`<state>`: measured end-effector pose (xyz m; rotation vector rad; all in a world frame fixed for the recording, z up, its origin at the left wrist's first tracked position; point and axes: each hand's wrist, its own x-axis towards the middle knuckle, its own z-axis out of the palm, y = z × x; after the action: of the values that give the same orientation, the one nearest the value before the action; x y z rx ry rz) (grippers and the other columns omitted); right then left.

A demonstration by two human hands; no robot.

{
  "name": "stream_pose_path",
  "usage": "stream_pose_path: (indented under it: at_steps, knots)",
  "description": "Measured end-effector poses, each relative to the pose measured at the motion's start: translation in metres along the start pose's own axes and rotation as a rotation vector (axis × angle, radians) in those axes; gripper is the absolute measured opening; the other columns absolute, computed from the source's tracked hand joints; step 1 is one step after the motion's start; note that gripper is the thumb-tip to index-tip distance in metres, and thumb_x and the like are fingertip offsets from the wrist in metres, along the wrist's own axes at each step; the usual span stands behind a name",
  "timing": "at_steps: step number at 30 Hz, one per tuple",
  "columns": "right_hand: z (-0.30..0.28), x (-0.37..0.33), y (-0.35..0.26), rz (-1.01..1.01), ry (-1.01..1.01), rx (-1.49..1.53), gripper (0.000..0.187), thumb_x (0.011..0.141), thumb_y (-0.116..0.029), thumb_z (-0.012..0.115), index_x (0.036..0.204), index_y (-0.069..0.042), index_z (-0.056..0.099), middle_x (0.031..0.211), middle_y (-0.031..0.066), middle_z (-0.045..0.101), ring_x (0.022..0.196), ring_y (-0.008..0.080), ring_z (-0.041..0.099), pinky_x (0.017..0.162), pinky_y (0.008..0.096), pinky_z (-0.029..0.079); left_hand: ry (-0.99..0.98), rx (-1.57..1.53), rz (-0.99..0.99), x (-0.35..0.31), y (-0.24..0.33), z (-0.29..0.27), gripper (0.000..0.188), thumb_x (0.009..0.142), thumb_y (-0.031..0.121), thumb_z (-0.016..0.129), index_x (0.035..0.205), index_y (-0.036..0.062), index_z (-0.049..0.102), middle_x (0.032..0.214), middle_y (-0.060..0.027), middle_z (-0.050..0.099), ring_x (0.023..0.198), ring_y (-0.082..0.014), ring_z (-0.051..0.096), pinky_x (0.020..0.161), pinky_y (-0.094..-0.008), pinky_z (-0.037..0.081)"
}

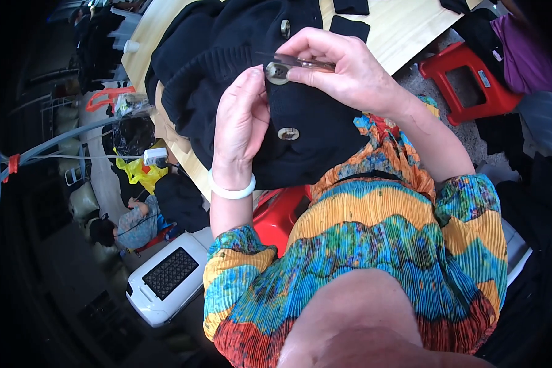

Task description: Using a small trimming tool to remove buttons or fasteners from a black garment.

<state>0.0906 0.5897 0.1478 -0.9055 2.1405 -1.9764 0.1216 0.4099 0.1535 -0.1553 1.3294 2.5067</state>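
A black knit garment (193, 86) with a ribbed band lies bunched over the table edge and my lap. Along its front are large pale-and-brown buttons, an upper button (285, 27), a middle button (276, 74) and a lower button (289, 134). My right hand (352, 73) is closed around small thread snips (306, 62), their dark blades pointing left across the top of the middle button. The right thumb rests at that button's right edge. My left hand (242, 119) pinches at the button's left edge; what lies between its fingertips is too small to make out.
The pale wooden table (405, 37) carries black fabric pieces (349, 30). A red stool (466, 80) stands at the right. At the left are a yellow plastic bag (142, 173), a white-and-black machine-like case (168, 273) and another person (135, 224) farther off.
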Motion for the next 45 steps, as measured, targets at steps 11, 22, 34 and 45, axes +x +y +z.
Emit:
stream_pose_path:
  at_steps: [11,22,34,45]
  knots:
    - [-0.005,-0.008,0.009,-0.072,0.237,0.248,0.020,0.084,-0.005,0.054,0.102,0.003,0.053,0.088,0.0062,0.061,0.083,0.0107,0.060,0.077,0.0226,0.048,0.066,-0.036,0.027,-0.005,-0.006,0.012,0.012,0.086,0.009,0.053,0.093,0.0003,0.057,0.087,-0.0056,0.061,0.081,-0.0110,0.057,0.078,-0.0244,0.045]
    - [-0.005,-0.015,0.004,0.082,0.460,-0.027,0.022,0.084,-0.012,0.056,0.102,0.001,0.052,0.080,0.0035,0.057,0.071,0.0086,0.054,0.065,0.0215,0.044,-0.097,-0.221,0.080,-0.006,-0.012,-0.004,0.021,0.089,0.014,0.050,0.106,0.0027,0.054,0.108,-0.0071,0.057,0.105,-0.0179,0.051,0.098,-0.0340,0.034]
    - [0.026,-0.044,-0.021,0.105,0.170,0.425,0.014,0.087,-0.011,0.054,0.095,0.000,0.052,0.067,-0.0007,0.056,0.060,0.0017,0.047,0.052,0.0177,0.037,-0.265,-0.465,0.171,-0.006,-0.022,0.001,0.027,0.090,0.022,0.047,0.110,0.0062,0.056,0.116,-0.0074,0.056,0.112,-0.0201,0.049,0.101,-0.0379,0.031]
    - [0.026,-0.043,-0.023,0.155,0.140,0.529,0.016,0.087,-0.014,0.055,0.093,0.000,0.053,0.067,-0.0025,0.054,0.063,0.0008,0.047,0.055,0.0167,0.038,-0.261,-0.384,0.252,-0.010,-0.030,-0.002,0.028,0.090,0.024,0.047,0.110,0.0072,0.057,0.113,-0.0055,0.058,0.109,-0.0178,0.051,0.100,-0.0349,0.031]
